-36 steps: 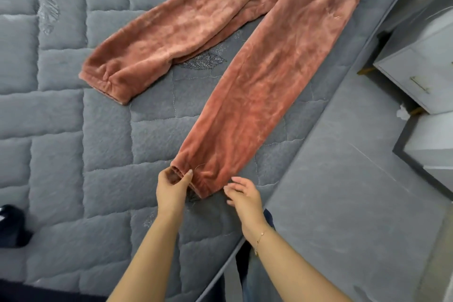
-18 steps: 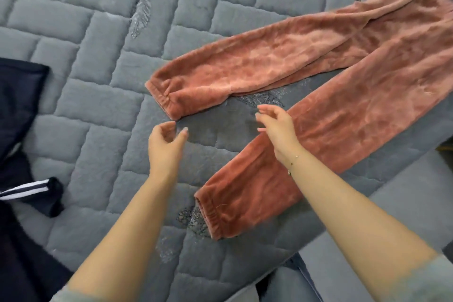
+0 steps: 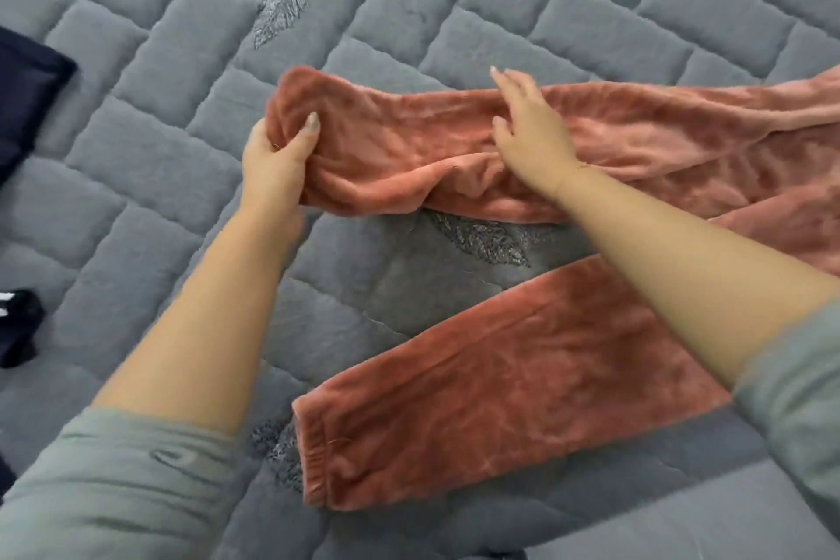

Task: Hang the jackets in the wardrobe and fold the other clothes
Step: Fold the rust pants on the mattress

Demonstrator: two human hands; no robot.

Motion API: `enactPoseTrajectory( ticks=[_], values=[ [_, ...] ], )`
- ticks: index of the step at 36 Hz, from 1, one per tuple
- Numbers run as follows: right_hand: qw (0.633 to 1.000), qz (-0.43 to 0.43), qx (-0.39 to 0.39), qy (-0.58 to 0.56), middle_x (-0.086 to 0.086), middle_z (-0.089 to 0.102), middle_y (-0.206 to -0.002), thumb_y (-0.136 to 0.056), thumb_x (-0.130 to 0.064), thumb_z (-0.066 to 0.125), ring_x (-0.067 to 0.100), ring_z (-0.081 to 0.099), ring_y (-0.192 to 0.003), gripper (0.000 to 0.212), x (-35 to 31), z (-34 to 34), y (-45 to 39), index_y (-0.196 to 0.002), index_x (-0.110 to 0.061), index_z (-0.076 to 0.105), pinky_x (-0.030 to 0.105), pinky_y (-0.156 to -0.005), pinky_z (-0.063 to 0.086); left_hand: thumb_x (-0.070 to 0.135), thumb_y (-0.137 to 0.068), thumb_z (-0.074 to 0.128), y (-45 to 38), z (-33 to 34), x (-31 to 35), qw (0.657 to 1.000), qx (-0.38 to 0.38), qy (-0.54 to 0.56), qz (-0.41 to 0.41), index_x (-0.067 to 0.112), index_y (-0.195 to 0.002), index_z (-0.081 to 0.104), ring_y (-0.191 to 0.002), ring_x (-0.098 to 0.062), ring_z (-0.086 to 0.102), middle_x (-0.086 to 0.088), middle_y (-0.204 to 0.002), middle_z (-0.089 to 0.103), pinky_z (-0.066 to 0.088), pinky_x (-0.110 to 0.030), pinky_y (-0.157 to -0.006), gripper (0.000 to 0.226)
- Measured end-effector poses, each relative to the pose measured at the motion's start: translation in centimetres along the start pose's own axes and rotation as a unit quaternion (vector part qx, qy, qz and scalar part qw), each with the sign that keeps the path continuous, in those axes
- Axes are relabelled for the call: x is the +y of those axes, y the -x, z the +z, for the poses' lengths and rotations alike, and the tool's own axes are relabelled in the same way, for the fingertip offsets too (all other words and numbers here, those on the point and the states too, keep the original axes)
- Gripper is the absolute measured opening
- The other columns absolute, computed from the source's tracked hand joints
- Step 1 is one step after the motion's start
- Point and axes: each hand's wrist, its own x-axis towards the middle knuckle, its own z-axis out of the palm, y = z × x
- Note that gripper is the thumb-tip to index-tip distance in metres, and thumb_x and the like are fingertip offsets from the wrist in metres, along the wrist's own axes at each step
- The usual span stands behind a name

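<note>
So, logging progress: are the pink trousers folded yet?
Not yet. The trousers lie spread, legs apart on the bed; the left hand grips one cuff.

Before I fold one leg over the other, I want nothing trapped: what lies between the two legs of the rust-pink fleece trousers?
Head view: only bare grey quilted bedcover with an embroidered leaf.

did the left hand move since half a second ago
Yes. The left hand went from hovering over the bare quilt to the far trouser leg's cuff, which it now grips.
</note>
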Motion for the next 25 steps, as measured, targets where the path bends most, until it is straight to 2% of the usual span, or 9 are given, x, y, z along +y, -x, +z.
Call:
enactPoseTrajectory(
  ticks=[3,6,10,13,16,18,20,22,25],
  values=[
    [0.995,0.005,-0.051,0.088,0.017,0.044,-0.140,-0.098,-0.019,0.046,0.038,0.051,-0.120,0.046,0.1,-0.1,-1.9,-0.143,-0.016,0.044,0.043,-0.097,0.041,0.014,-0.096,0.061,0.7,-1.7,1.7,0.999,-0.013,0.015,0.035,0.005,-0.125,0.055,-0.109,-0.021,0.062,-0.016,-0.125,0.063,0.051,-0.039,-0.099,0.031],
    [0.991,0.005,-0.058,0.123,0.020,0.054,-0.122,-0.096,-0.022,0.052,0.038,0.054,-0.113,0.027,-0.5,-0.8,-1.8,-0.116,-0.009,0.064,0.040,-0.090,0.040,0.010,-0.096,0.059,1.7,-3.3,2.8,0.998,-0.036,0.012,0.056,0.002,-0.130,0.051,-0.111,-0.023,0.061,-0.016,-0.124,0.062,0.049,-0.042,-0.102,0.036],
    [0.994,-0.030,0.109,0.012,0.020,0.056,-0.113,-0.092,-0.014,0.050,0.031,0.054,-0.106,0.021,-1.4,-3.0,2.0,-0.105,-0.002,0.063,0.039,-0.090,0.039,0.003,-0.093,0.058,4.3,-5.2,3.1,0.994,-0.059,0.009,0.094,0.002,-0.130,0.050,-0.114,-0.024,0.058,-0.015,-0.122,0.060,0.046,-0.042,-0.106,0.038],
    [0.961,-0.041,0.260,-0.081,0.014,0.057,-0.099,-0.094,-0.013,0.054,0.018,0.052,-0.093,0.015,-2.2,-4.8,8.3,-0.094,-0.001,0.062,0.023,-0.082,0.039,0.005,-0.082,0.063,7.8,-6.6,1.8,0.992,-0.041,-0.023,0.119,0.014,-0.113,0.057,-0.103,-0.012,0.060,0.000,-0.108,0.065,0.049,-0.027,-0.095,0.032],
    [0.946,-0.017,0.290,-0.144,0.005,0.054,-0.101,-0.094,-0.005,0.058,0.013,0.052,-0.098,0.006,-2.3,-4.6,16.1,-0.092,0.000,0.062,0.021,-0.089,0.042,0.007,-0.075,0.065,12.2,-8.1,-1.4,0.993,-0.034,-0.037,0.104,0.025,-0.092,0.056,-0.095,-0.001,0.059,0.017,-0.099,0.065,0.049,-0.019,-0.086,0.026],
    [0.945,0.028,0.276,-0.173,0.001,0.051,-0.109,-0.091,0.001,0.060,0.015,0.054,-0.105,0.007,-1.8,-3.1,21.5,-0.097,-0.002,0.062,0.025,-0.093,0.045,0.007,-0.075,0.065,15.5,-8.8,-4.1,0.997,-0.019,-0.032,0.063,0.024,-0.092,0.056,-0.102,0.002,0.057,0.014,-0.111,0.060,0.046,-0.014,-0.088,0.026],
    [0.939,0.101,0.248,-0.217,0.001,0.050,-0.117,-0.091,0.003,0.060,0.002,0.055,-0.107,0.015,-1.4,-1.0,26.2,-0.100,-0.009,0.062,0.016,-0.093,0.044,0.002,-0.080,0.067,18.5,-9.3,-7.4,0.999,-0.018,-0.026,0.017,0.022,-0.100,0.058,-0.100,0.001,0.059,0.015,-0.109,0.064,0.047,-0.011,-0.084,0.030],
    [0.916,0.196,0.209,-0.279,-0.001,0.052,-0.123,-0.092,0.002,0.058,-0.010,0.053,-0.108,0.021,-0.9,1.3,29.8,-0.098,-0.018,0.062,0.008,-0.092,0.041,-0.012,-0.088,0.053,21.7,-9.2,-10.3,0.997,-0.039,0.005,-0.069,0.014,-0.117,0.058,-0.099,-0.003,0.063,0.010,-0.109,0.070,0.051,-0.014,-0.080,0.039],
    [0.810,0.367,0.160,-0.428,-0.001,0.060,-0.123,-0.095,-0.001,0.055,-0.001,0.057,-0.112,0.025,0.2,4.4,32.6,-0.096,-0.023,0.066,0.023,-0.105,0.044,-0.023,-0.083,0.032,24.8,-9.0,-12.6,0.974,-0.047,0.094,-0.202,0.015,-0.117,0.061,-0.117,-0.012,0.058,-0.007,-0.138,0.057,0.048,-0.022,-0.092,0.058]
  ],
)
